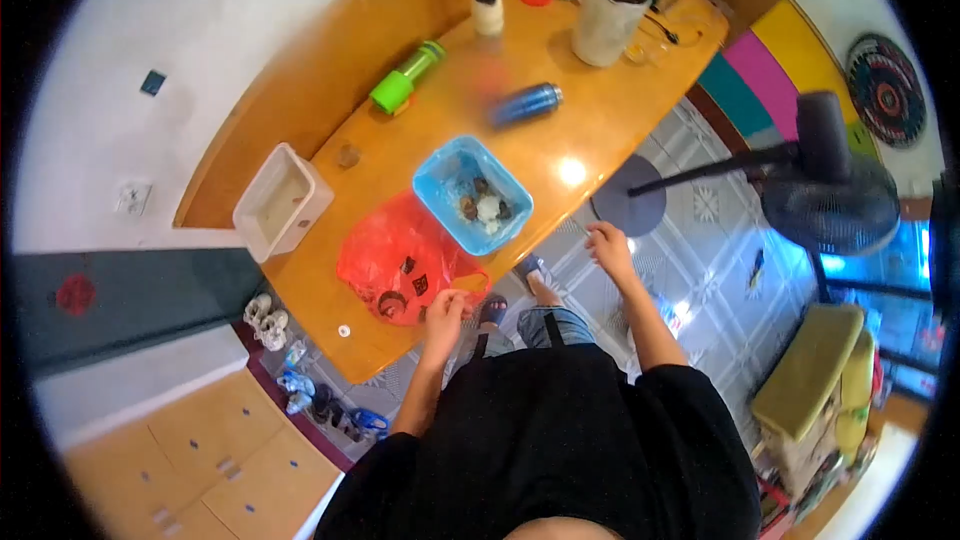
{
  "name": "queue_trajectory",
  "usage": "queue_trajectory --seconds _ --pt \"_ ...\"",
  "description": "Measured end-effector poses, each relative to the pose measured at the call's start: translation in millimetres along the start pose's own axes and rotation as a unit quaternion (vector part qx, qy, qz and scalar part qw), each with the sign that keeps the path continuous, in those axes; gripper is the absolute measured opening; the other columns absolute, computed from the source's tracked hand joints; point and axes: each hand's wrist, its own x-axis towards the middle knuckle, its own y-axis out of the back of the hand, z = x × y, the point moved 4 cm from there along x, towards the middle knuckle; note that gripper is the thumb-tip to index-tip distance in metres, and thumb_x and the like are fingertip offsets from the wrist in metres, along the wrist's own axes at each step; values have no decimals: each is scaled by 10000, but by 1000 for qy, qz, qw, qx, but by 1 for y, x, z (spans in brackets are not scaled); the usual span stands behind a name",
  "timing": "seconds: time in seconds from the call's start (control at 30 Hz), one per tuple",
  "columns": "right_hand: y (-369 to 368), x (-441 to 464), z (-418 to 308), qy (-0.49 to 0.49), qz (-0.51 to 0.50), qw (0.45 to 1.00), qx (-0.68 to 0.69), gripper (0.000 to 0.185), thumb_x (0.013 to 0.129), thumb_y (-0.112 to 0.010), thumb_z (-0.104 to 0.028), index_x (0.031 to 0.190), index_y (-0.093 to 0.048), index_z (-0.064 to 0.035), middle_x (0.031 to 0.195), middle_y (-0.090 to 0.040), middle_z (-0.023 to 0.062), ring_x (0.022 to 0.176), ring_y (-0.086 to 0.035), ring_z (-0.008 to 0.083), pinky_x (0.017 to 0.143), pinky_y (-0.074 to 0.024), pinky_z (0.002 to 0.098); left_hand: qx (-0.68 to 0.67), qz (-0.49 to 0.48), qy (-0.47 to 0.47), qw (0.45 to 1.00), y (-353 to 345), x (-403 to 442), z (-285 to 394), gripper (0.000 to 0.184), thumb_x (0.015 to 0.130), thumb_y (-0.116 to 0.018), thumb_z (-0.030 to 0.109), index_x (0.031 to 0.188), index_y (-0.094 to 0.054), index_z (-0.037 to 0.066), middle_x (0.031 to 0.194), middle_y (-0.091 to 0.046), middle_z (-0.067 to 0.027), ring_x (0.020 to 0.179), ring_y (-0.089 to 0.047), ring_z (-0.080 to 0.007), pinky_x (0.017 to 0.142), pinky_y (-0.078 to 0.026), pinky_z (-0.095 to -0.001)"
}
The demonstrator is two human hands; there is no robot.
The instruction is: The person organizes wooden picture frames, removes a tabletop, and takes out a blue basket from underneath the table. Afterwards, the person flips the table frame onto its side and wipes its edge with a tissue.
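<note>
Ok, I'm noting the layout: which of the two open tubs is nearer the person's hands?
The blue tub, holding dark and white bits; the white tub sits farther off, at the picture's left.

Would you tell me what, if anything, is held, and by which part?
The right hand looks empty; whether the left hand grips the red bag by its edge is unclear.

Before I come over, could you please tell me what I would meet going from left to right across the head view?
White square wall plate → white rectangular plastic tub → light-blue rectangular plastic basin → the person's bare right hand → round head of the black standing fan.
</note>
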Motion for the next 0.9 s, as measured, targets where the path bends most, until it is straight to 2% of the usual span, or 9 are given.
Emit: queue_trajectory --seconds 0.23,0.33,0.4,0.43,0.57,0.67,0.77,0.83,0.9 --pt "21 -126 137 -208 120 967 84 243 838 -452 -139 986 -601 -19 696 -622 92 480 -539 126 402 -427 251 146 -162 45 975 11 29 -42 160 856 -498 137 899 -541 -11 728 -589 -71 657 -562 -129 606 -453 -245" --pt "6 -167 205 -314 182 925 110 253 802 -514 -153 997 -583 -8 797 -622 125 616 -580 163 522 -469 284 286 -148 -48 945 21 38 -71 175 822 -538 146 888 -532 -15 751 -594 -109 687 -579 -196 632 -460 -302" --pt "4 -193 244 -310 276 906 -82 321 778 -555 -197 1030 -568 1 888 -619 130 803 -592 229 717 -472 345 380 -164 -82 907 18 37 -67 207 792 -569 163 897 -528 -10 852 -581 -158 815 -565 -280 718 -447 -369" --pt "-2 -206 262 -368 272 889 -25 458 749 -588 -217 1145 -505 -3 1029 -586 153 990 -538 287 877 -398 355 427 -156 -90 886 19 36 -68 217 785 -574 166 908 -527 -7 897 -565 -171 867 -541 -297 758 -431 -382" --pt "-32 -238 325 -417 360 824 130 706 718 -610 -278 1326 -320 -66 1311 -390 160 1184 -398 294 954 -321 393 489 -142 -60 858 33 45 -80 258 779 -569 183 940 -523 -14 974 -533 -204 945 -487 -340 827 -394 -403" --pt "-52 -254 336 -417 424 724 349 695 711 -614 -311 1319 -338 -115 1286 -414 104 1147 -415 272 958 -295 454 485 -127 -6 866 50 63 -98 255 786 -551 190 916 -533 -29 935 -547 -211 934 -490 -346 823 -396 -399" --pt "-63 -262 364 -375 384 749 389 455 716 -620 -204 1151 -510 -131 1023 -545 16 952 -496 180 884 -353 449 556 -111 -77 820 68 73 -115 201 819 -523 170 887 -537 -19 864 -563 -161 841 -537 -271 742 -428 -361" --pt "-61 -261 373 -376 346 780 362 367 718 -619 -149 1077 -560 -100 924 -568 1 872 -516 149 854 -388 403 508 -107 -72 852 77 75 -125 174 829 -513 155 889 -530 -7 841 -554 -133 785 -537 -235 708 -432 -337" --pt "-30 -257 362 -229 620 667 344 158 749 -572 -30 904 -593 -6 820 -588 12 736 -534 112 687 -412 229 453 -94 -66 884 76 72 -116 147 838 -502 140 890 -523 5 818 -545 -104 729 -537 -199 675 -437 -314"
